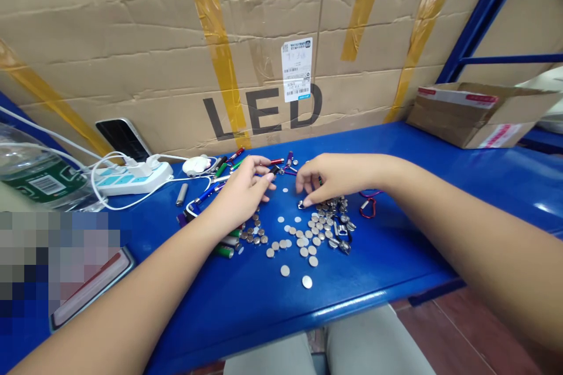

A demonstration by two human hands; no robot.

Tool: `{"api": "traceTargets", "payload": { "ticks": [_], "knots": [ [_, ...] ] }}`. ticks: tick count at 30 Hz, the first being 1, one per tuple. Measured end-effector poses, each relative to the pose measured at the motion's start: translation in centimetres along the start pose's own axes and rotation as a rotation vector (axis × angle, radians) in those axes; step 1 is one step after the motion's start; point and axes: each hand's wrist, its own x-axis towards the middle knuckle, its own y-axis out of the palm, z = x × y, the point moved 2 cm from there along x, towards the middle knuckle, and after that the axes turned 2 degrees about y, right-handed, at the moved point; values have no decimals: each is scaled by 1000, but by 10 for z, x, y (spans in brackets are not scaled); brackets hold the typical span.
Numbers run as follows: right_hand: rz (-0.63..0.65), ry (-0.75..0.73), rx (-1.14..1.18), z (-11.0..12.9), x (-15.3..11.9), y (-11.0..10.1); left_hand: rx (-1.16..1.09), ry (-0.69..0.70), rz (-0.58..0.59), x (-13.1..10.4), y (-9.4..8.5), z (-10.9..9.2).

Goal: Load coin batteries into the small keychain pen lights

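My left hand (241,193) reaches over the blue table (396,246), fingers curled around a small dark tube-like flashlight piece (273,170). My right hand (328,179) hovers palm-down opposite it, fingertips pinching a tiny silver part (301,205) just above the table. Between and below the hands lies a scatter of silver button cells (299,243). A denser heap of small metal parts and caps (334,222) sits under the right wrist. Coloured mini flashlight tubes (226,243) lie under and behind the left hand.
A large cardboard box marked LED (264,41) walls the back. A white power strip with cables (132,179), a phone (123,137) and a water bottle (30,179) stand at left. A small open carton (475,111) is at right. A red carabiner (369,206) lies by the right wrist.
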Motion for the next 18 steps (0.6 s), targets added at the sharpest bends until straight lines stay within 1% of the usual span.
{"api": "traceTargets", "payload": {
  "ticks": [2,4,6,8,10,13,15,18],
  "knots": [
    [34,-28,-26,4,1,5,-140,-40,-82,1,-1,0],
    [38,-44,-50,7,3,9,-195,-54,-124,2,-2,-2],
    [25,-52,-62,8,5,11,-223,-56,-122,2,-2,-3],
    [9,-54,-61,9,6,12,-232,-35,-76,2,-2,-3],
    [-9,-52,-50,9,7,13,-191,10,-21,1,-1,-1],
    [-68,-50,-2,8,9,11,-12,124,29,0,-3,1],
    [-154,-40,68,7,9,8,91,175,44,0,-4,1],
    [-304,0,178,6,11,3,159,191,67,-2,-6,-1]
  ]
}}
